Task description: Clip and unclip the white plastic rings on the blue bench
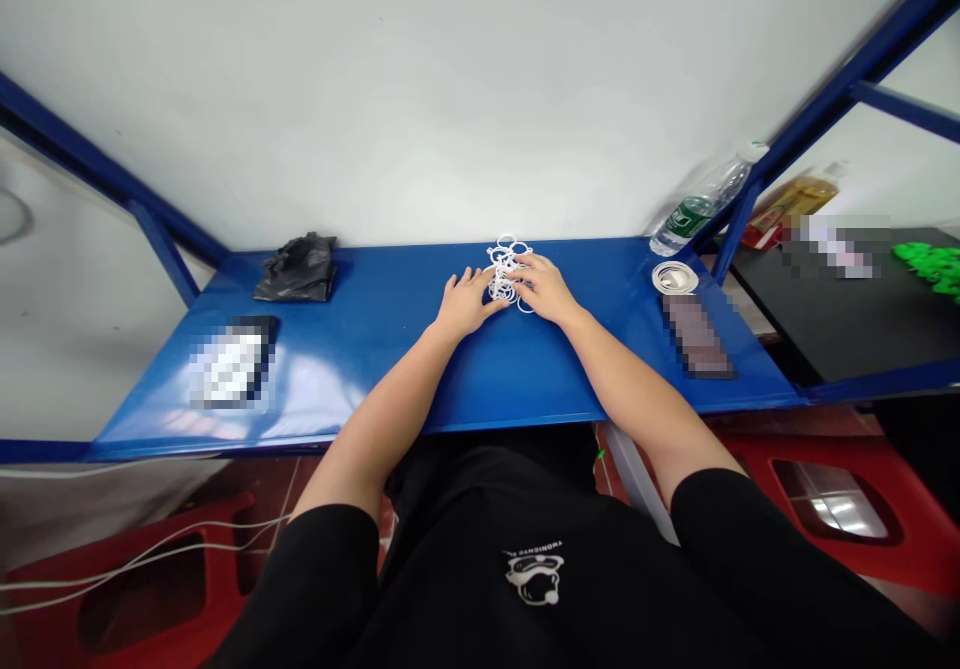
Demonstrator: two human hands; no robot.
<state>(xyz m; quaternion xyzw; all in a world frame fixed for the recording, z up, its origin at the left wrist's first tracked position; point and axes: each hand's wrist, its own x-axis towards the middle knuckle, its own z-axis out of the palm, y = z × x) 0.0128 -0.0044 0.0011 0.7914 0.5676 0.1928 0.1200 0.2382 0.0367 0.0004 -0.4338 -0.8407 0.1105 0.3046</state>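
A small heap of white rings (504, 271), thin and looped over one another, lies on the blue tabletop near the wall. My left hand (466, 303) rests at the heap's left side, fingers spread and touching its edge. From the right, my right hand (546, 289) reaches over the rings with its fingers apart, the fingertips on the heap. Both hands partly cover the rings, so how they link together is hard to make out. Neither hand is closed around anything.
On the blue table (360, 349) lie a black plastic bag (298, 267), a blurred item (234, 361) at left, a coiled white cable (675, 278) and a blurred dark rectangle (699, 337). A water bottle (705, 204) leans at back right. Red stools (900, 509) stand below.
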